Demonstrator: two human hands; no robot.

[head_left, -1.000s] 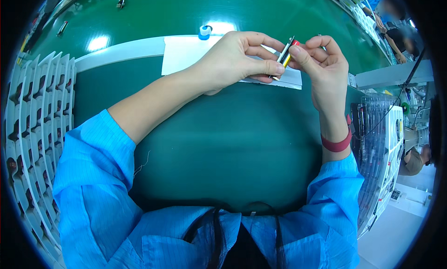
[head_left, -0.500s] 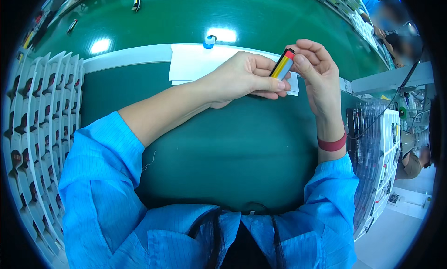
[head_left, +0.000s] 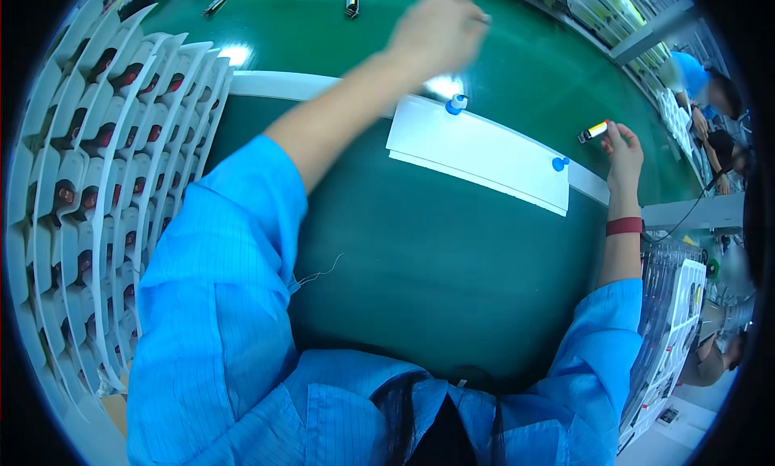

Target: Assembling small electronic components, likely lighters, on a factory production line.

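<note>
Green conveyor belt [head_left: 525,54] beyond white paper sheet [head_left: 484,155]

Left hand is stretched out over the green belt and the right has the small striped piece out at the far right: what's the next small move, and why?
Probably bring the left hand down on the small dark piece lying on the green belt: the hand hovers blurred just right of it, apparently empty. Meanwhile the right hand pinches the yellow-and-red striped piece by its end, over the belt.
</note>
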